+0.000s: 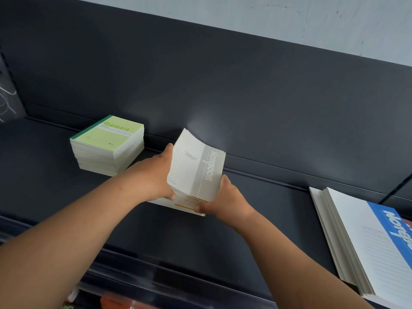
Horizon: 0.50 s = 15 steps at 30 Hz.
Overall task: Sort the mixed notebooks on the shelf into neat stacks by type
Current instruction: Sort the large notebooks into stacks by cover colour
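Note:
A stack of small white notebooks with a grey "Notebook" band [193,172] is tilted up at mid-shelf, its top cover curling. My left hand [156,175] grips the stack's left side. My right hand [223,197] holds its lower right corner, fingers under the yellow-edged lower books. To the left stands a neat stack of green "Gambit" notebooks [109,144]. At the far right lies a stack of larger white notebooks with a blue band [365,244], partly cut off by the frame.
The dark shelf board [256,219] runs across the view with a dark back panel [200,85] behind it. The shelf's front lip [133,264] lies below my arms. Items on a lower level show blurred at the bottom left.

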Each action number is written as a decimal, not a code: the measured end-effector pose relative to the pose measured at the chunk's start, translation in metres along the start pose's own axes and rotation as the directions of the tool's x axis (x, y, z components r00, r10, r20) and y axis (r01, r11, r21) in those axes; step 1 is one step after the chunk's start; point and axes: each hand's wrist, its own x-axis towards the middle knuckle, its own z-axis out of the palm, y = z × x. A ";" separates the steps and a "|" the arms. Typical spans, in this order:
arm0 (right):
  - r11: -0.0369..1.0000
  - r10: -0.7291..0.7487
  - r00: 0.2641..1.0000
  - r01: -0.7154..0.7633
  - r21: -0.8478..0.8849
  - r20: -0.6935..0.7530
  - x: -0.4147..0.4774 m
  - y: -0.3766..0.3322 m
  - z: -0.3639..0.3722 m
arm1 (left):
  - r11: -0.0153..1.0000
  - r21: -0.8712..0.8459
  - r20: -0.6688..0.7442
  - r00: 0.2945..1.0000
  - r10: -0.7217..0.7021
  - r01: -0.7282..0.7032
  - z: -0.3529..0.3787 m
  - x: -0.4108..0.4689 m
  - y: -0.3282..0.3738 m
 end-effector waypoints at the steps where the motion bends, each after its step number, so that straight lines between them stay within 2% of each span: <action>1: 1.000 -0.011 1.000 0.011 0.004 -0.002 -0.001 0.000 -0.001 | 1.000 0.004 -0.020 1.000 0.019 -0.019 0.000 -0.001 0.001; 4: 0.999 -0.041 0.999 0.041 0.007 -0.009 -0.005 0.000 -0.001 | 0.995 0.045 -0.074 0.993 0.092 -0.089 0.000 -0.003 0.002; 9: 0.992 -0.109 0.994 0.107 -0.068 -0.020 -0.014 0.004 -0.008 | 0.962 0.243 -0.108 0.982 0.157 -0.127 -0.001 -0.008 0.013; 15: 0.982 -0.155 0.985 0.145 -0.119 -0.078 -0.021 0.017 -0.022 | 0.927 0.313 -0.122 0.959 0.257 -0.209 -0.001 -0.013 0.039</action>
